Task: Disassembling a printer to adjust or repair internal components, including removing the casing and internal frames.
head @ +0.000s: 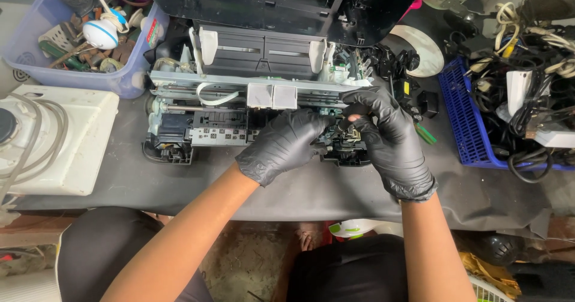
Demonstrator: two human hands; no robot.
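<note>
An opened printer [251, 92] sits mid-counter [150, 185]; a bin of parts [78, 38] lies at the rear left corner, a crate of cables [464, 128] along the right edge.

Opened printer [239, 107], casing off, upright

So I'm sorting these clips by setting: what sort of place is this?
Probably an electronics repair or salvage bench: an opened printer under both gloved hands, a blue crate of tangled cables, and a clear tub of loose parts.
</note>
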